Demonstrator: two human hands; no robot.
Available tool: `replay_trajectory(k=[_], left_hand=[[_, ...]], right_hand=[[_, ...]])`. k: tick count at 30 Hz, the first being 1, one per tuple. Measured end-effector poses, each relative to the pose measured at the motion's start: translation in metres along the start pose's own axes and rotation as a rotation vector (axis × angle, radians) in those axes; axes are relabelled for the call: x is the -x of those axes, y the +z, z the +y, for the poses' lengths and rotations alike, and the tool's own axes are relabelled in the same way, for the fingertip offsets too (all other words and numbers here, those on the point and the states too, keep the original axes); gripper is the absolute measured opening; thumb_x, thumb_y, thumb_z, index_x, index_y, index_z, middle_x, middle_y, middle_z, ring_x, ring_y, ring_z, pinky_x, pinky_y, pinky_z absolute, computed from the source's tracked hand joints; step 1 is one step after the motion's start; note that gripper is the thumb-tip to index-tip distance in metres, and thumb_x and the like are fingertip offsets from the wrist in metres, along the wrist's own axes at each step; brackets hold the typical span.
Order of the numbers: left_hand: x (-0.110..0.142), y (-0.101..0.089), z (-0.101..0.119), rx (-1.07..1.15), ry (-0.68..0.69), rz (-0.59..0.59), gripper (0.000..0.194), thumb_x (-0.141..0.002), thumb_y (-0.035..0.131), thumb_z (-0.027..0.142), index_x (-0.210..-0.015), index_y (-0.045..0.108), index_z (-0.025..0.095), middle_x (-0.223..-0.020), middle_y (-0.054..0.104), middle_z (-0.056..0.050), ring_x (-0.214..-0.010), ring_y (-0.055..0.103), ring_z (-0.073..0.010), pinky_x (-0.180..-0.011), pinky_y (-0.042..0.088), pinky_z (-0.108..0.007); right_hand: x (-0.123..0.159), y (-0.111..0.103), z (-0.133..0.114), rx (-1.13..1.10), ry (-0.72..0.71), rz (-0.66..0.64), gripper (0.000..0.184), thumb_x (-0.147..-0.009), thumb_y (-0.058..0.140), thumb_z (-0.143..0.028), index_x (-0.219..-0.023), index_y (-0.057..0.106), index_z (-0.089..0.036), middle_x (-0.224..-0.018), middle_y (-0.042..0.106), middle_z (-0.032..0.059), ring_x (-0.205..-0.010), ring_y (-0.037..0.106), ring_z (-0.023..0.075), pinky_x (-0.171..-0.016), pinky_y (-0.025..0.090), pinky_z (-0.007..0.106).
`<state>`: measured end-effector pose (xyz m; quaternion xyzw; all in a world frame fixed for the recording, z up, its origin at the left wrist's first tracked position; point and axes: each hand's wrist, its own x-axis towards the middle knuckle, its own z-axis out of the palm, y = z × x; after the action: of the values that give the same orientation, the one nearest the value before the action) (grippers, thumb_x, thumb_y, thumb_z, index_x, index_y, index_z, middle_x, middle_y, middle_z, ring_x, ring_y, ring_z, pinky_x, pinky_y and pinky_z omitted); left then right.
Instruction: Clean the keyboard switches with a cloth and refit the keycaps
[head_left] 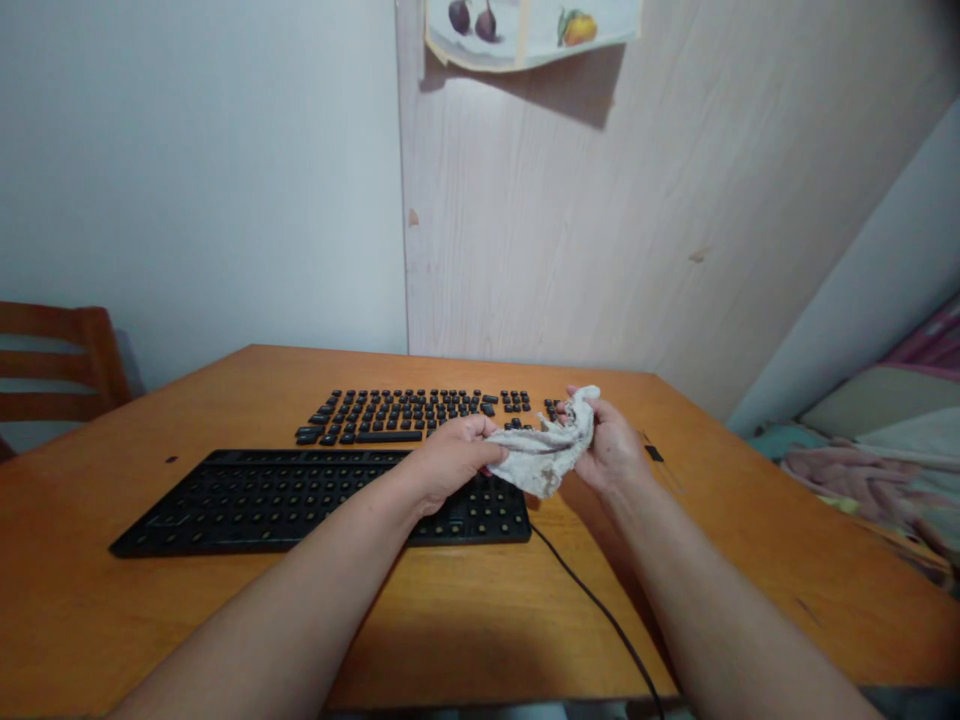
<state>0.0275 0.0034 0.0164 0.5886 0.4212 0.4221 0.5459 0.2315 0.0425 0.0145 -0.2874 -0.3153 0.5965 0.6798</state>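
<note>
One stained cloth [551, 468], raised near the right end of the keyboard base [247, 500]: left hand [452, 458] pinches it, right hand [615, 450] curls round it. Step looks like rearranging cloth (keycaps [390, 437] lie loose beyond); next likely calls for exposing a cleaner fold. No legible brands or writing.

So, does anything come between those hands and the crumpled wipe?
Nothing visible does: the left hand pinches one side of the crumpled wipe directly, and the right hand holds the other side.
</note>
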Motion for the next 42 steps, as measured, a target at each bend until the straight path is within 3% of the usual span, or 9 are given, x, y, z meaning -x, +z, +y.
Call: replay_trajectory(k=[3, 7, 13, 17, 22, 30, 36, 39, 42], left_hand=[[0.001, -0.004, 0.007, 0.129, 0.013, -0.023, 0.018, -0.068, 0.071, 0.025, -0.077, 0.058, 0.016, -0.069, 0.059, 0.002, -0.061, 0.050, -0.0100, -0.059, 0.035, -0.023], [0.001, -0.005, 0.008, 0.193, 0.025, -0.019, 0.020, -0.070, 0.073, 0.026, -0.079, 0.059, 0.015, -0.074, 0.063, -0.001, -0.067, 0.054, -0.0108, -0.064, 0.038, -0.023], [0.000, -0.006, 0.006, 0.234, 0.052, 0.000, 0.022, -0.073, 0.076, 0.029, -0.083, 0.062, 0.015, -0.079, 0.065, 0.000, -0.072, 0.057, -0.0114, -0.070, 0.040, -0.024], [0.001, -0.006, 0.006, 0.215, 0.092, 0.045, 0.021, -0.075, 0.075, 0.029, -0.086, 0.064, 0.015, -0.078, 0.064, 0.001, -0.069, 0.054, -0.0099, -0.069, 0.040, -0.024], [0.004, -0.001, 0.006, 0.195, 0.167, 0.014, 0.020, -0.078, 0.073, 0.028, -0.090, 0.066, 0.015, -0.085, 0.067, -0.001, -0.076, 0.057, -0.0120, -0.076, 0.042, -0.026], [0.010, 0.020, 0.005, 0.214, 0.223, 0.019, 0.016, -0.079, 0.072, 0.028, -0.086, 0.065, 0.016, -0.081, 0.065, 0.000, -0.076, 0.056, -0.0119, -0.075, 0.044, -0.025], [0.017, 0.036, 0.005, 0.059, 0.285, -0.009, 0.014, -0.085, 0.064, 0.029, -0.092, 0.070, 0.018, -0.093, 0.068, -0.004, -0.083, 0.060, -0.0167, -0.080, 0.046, -0.029], [0.024, 0.040, 0.007, -0.159, 0.449, -0.070, 0.020, -0.088, 0.057, 0.023, -0.101, 0.073, 0.021, -0.102, 0.069, -0.006, -0.100, 0.060, -0.0208, -0.093, 0.043, -0.033], [0.030, 0.042, 0.006, -0.247, 0.506, -0.096, 0.023, -0.088, 0.057, 0.021, -0.105, 0.073, 0.022, -0.109, 0.068, -0.007, -0.104, 0.060, -0.0222, -0.097, 0.042, -0.035]], right_hand=[[0.006, 0.004, -0.001, 0.094, 0.021, 0.034, 0.027, -0.086, 0.058, -0.037, -0.109, 0.064, -0.022, -0.062, 0.061, -0.0029, -0.045, 0.048, 0.0115, -0.044, 0.042, 0.022], [0.017, 0.011, 0.003, 0.440, -0.072, -0.004, 0.040, -0.082, 0.065, -0.046, -0.111, 0.070, -0.019, -0.068, 0.063, -0.0017, -0.051, 0.048, 0.0115, -0.047, 0.038, 0.023], [0.031, 0.017, 0.008, 0.755, -0.008, -0.371, 0.044, -0.081, 0.068, -0.048, -0.115, 0.069, -0.020, -0.089, 0.070, 0.0027, -0.075, 0.060, 0.0177, -0.065, 0.044, 0.028], [0.036, 0.017, 0.010, 0.865, 0.007, -0.541, 0.041, -0.076, 0.072, -0.034, -0.115, 0.067, -0.022, -0.097, 0.069, 0.0021, -0.082, 0.060, 0.0178, -0.070, 0.045, 0.029], [0.036, 0.016, 0.014, 0.857, -0.057, -0.437, 0.030, -0.072, 0.064, -0.021, -0.101, 0.067, -0.020, -0.084, 0.065, -0.0002, -0.072, 0.055, 0.0155, -0.063, 0.042, 0.026], [0.032, 0.024, 0.012, 0.401, 0.044, -0.150, 0.040, -0.069, 0.064, -0.021, -0.109, 0.065, -0.019, -0.074, 0.067, -0.0006, -0.059, 0.056, 0.0150, -0.053, 0.042, 0.024], [0.042, 0.034, 0.022, 0.110, 0.132, -0.205, 0.033, -0.080, 0.067, -0.042, -0.107, 0.064, -0.023, -0.091, 0.072, 0.0026, -0.077, 0.067, 0.0186, -0.067, 0.055, 0.030], [0.043, 0.034, 0.023, 0.162, 0.127, -0.178, 0.037, -0.076, 0.076, -0.038, -0.108, 0.062, -0.025, -0.097, 0.073, 0.0023, -0.089, 0.068, 0.0178, -0.075, 0.056, 0.029], [0.040, 0.032, 0.021, 0.226, 0.082, -0.105, 0.031, -0.079, 0.075, -0.037, -0.103, 0.061, -0.024, -0.092, 0.074, 0.0034, -0.090, 0.069, 0.0190, -0.071, 0.057, 0.028]])
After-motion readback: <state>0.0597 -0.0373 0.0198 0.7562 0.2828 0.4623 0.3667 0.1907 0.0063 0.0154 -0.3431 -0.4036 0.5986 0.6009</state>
